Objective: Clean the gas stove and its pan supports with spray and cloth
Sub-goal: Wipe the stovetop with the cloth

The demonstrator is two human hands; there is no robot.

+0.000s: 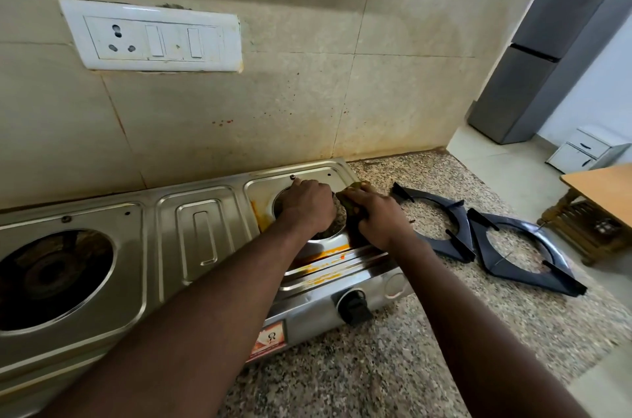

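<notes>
**1. Countertop** (pixel 393 366). Speckled granite, nearest the viewer at 6 o'clock. It carries everything below.

**2. Knob** (pixel 354 306). Black, on the front face of the stove, at 6 o'clock from the hands.

**3. Gas stove** (pixel 205 246). Steel, two wells, both without their supports. Orange stains (pixel 321 267) smear the front lip at 6 o'clock of the right well. The left well (pixel 51 277) lies open at 9 o'clock.

**4. Left hand** (pixel 307 205). Knuckles up over the right well, fingers bent down into it. Whether it holds anything cannot be told.

**5. Right hand** (pixel 379 219). Just at 3 o'clock of the left hand, fingers curled round a green-yellow cloth (pixel 354 200) pressed to the well's rim.

**6. Pan supports** (pixel 444 243). Two, black, lying flat on the granite at 3 o'clock of the stove, side by side.

**7. Wall tiles** (pixel 239 109). Red specks near the stove. The switch plate (pixel 154 34) is at 11 o'clock.

**8. Fridge** (pixel 547 68). Farthest, at 2 o'clock.

**Not in view:** spray.

**Hazards, as judged:**
- A forearm sweeping back could nudge the knob and release gas.
- Hard scrubbing on one end could slide the light stove along the granite.
- The wet cloth could drag orange residue into the well instead of lifting it.
- A wide stroke toward 3 o'clock could knock the supports along the counter.
</notes>
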